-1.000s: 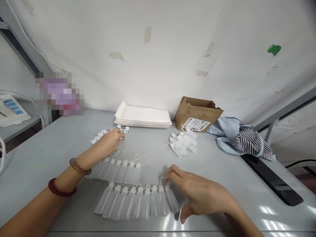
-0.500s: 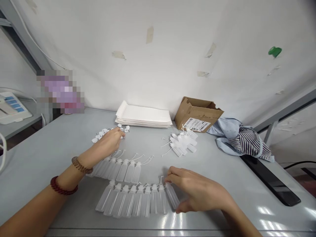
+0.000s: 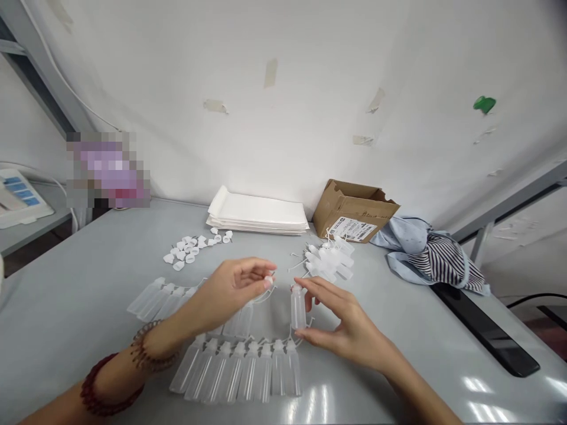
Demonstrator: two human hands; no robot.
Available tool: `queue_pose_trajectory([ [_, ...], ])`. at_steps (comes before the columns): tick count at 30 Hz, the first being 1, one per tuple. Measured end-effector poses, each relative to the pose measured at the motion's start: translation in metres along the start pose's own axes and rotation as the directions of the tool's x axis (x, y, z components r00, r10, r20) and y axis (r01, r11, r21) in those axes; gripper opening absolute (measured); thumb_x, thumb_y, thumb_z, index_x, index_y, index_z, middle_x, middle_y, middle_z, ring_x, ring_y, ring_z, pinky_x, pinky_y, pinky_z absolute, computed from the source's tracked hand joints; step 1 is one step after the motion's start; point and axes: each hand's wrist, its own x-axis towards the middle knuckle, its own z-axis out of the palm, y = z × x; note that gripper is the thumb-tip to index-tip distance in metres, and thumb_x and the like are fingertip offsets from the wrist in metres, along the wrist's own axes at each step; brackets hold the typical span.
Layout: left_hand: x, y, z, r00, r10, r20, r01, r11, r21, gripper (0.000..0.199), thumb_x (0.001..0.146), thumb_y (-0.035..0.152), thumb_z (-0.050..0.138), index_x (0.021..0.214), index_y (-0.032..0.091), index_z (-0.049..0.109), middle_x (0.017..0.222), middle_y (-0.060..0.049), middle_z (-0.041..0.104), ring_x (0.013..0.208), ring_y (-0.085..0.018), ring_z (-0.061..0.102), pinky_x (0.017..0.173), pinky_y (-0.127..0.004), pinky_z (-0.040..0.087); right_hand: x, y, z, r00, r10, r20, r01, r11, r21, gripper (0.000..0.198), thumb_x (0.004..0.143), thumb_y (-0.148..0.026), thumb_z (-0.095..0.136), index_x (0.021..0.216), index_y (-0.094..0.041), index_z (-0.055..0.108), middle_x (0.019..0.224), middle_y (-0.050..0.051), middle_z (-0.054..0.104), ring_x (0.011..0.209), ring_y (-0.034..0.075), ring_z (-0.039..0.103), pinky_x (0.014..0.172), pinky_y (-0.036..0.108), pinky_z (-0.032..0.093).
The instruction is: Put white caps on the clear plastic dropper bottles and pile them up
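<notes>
Between thumb and fingers, my left hand [image 3: 241, 289] pinches a small white cap [image 3: 268, 280] with a thin needle-like tip. Facing it, my right hand [image 3: 339, 316] grips a clear plastic squeeze bottle [image 3: 298, 308] upright, fingers at its neck and thumb near its base. Cap and bottle are a short gap apart. Below, a row of similar bottles [image 3: 239, 370] lies on the table, and a second row [image 3: 153, 298] behind it is partly covered by my left forearm. Loose white caps [image 3: 189, 249] are scattered farther back on the left.
A pile of small bottles [image 3: 328, 260] with strap stoppers lies before an open cardboard box [image 3: 354, 209]. White padded envelopes [image 3: 259, 213] are stacked against the wall. On the right are a striped cloth bundle [image 3: 438, 260] and a long black object [image 3: 485, 327] on the grey table [image 3: 110, 254].
My left hand has come from the loose caps toward the middle, bringing a cap. My right hand has lifted the end bottle off the front row and turned it upright.
</notes>
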Motion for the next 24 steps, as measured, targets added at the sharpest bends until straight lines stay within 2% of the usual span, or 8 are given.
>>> queue_pose_trajectory([
  [3, -0.005, 0.003, 0.011, 0.997, -0.058, 0.043, 0.065, 0.983, -0.169, 0.025, 0.076, 0.036, 0.066, 0.096, 0.021, 0.067, 0.099, -0.005, 0.072, 0.097, -0.023, 0.065, 0.088, -0.033, 0.051, 0.001, 0.001, 0.009, 0.999, -0.036, -0.003, 0.036, 0.998, 0.047, 0.066, 0.083, -0.029, 0.067, 0.141, -0.028, 0.035, 0.1, 0.005, 0.056, 0.081, 0.016, 0.055, 0.077, 0.033, 0.05],
  [7, -0.006, 0.003, 0.015, 0.992, -0.127, -0.007, 0.12, 0.953, -0.278, 0.024, 0.075, 0.035, 0.067, 0.093, 0.019, 0.067, 0.094, -0.005, 0.071, 0.083, -0.02, 0.067, 0.081, -0.034, 0.052, 0.002, -0.001, 0.016, 1.0, -0.028, 0.003, 0.027, 0.997, 0.077, 0.066, 0.084, -0.034, 0.065, 0.142, -0.028, 0.034, 0.102, 0.007, 0.058, 0.077, 0.015, 0.055, 0.075, 0.033, 0.051],
  [14, -0.006, -0.005, 0.015, 0.98, -0.187, -0.07, 0.152, 0.927, -0.343, 0.025, 0.074, 0.04, 0.07, 0.092, 0.023, 0.068, 0.095, -0.003, 0.069, 0.093, -0.019, 0.06, 0.082, -0.031, 0.046, 0.002, -0.002, 0.017, 0.999, -0.033, -0.022, 0.035, 0.994, 0.104, 0.061, 0.084, -0.035, 0.065, 0.139, -0.029, 0.04, 0.098, 0.005, 0.06, 0.076, 0.016, 0.056, 0.074, 0.034, 0.051],
  [20, -0.006, -0.008, 0.017, 0.975, -0.22, -0.003, 0.195, 0.871, -0.452, 0.025, 0.073, 0.039, 0.071, 0.09, 0.021, 0.069, 0.088, -0.002, 0.067, 0.089, -0.017, 0.058, 0.083, -0.03, 0.045, 0.003, -0.004, 0.017, 0.999, -0.038, 0.003, 0.037, 0.987, 0.155, 0.055, 0.086, -0.031, 0.063, 0.137, -0.029, 0.043, 0.106, 0.007, 0.059, 0.077, 0.015, 0.057, 0.075, 0.033, 0.051],
  [24, -0.007, -0.006, 0.017, 0.972, -0.236, 0.013, 0.216, 0.864, -0.454, 0.025, 0.072, 0.036, 0.072, 0.09, 0.02, 0.068, 0.086, -0.003, 0.067, 0.085, -0.017, 0.058, 0.081, -0.031, 0.045, 0.004, -0.006, 0.017, 1.0, -0.019, -0.001, 0.018, 0.983, 0.18, 0.052, 0.084, -0.029, 0.065, 0.133, -0.028, 0.048, 0.103, 0.006, 0.061, 0.077, 0.015, 0.057, 0.075, 0.033, 0.051],
])
